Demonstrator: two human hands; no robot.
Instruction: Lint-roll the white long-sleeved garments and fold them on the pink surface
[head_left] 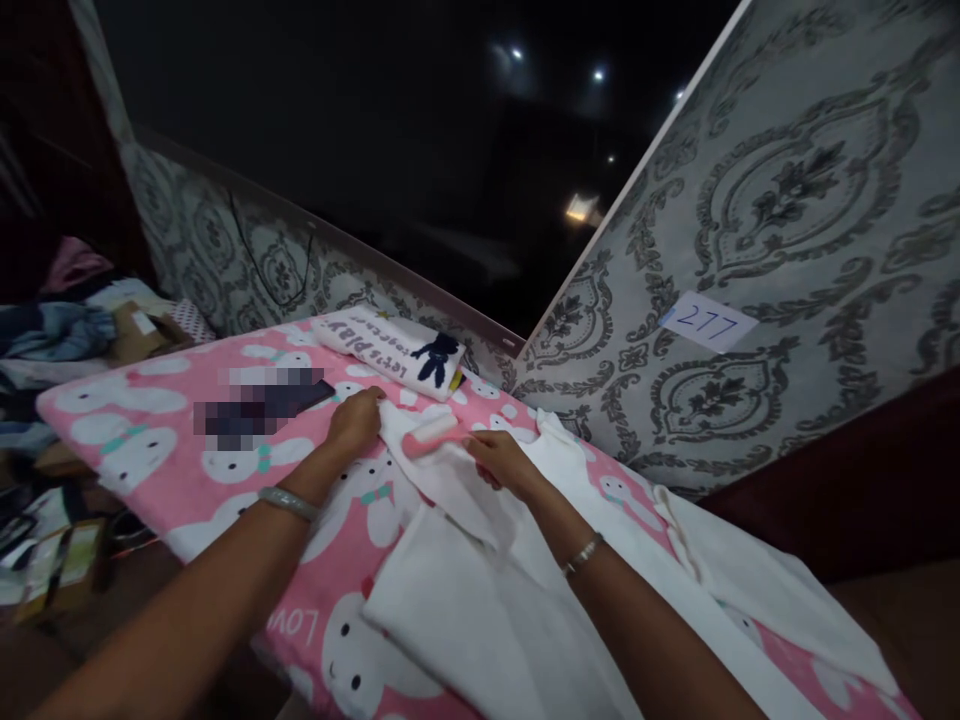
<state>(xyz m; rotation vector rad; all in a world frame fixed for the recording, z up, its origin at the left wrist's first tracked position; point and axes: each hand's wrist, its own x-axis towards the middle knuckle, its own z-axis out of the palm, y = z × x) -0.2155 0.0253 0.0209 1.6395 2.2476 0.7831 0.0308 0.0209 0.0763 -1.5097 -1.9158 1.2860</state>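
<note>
A white long-sleeved garment [480,600] lies spread over the pink rabbit-print cloth [150,420]. My left hand [358,422] is closed at the end of one white sleeve, its fingertips pinching the edge. In my right hand [504,462] is a lint roller [436,432], with a pink frame and a white roll. The fingers wrap around its handle, and the roll rests on or just above the sleeve close to my left hand. I cannot tell whether it touches the fabric.
A folded white garment [397,350] with printed lettering and a dark bear lies at the back. A dark phone-like object [311,395], partly blurred, is left of my left hand. Behind stands a large black screen [360,130]. Clothes and boxes [139,330] are piled at far left.
</note>
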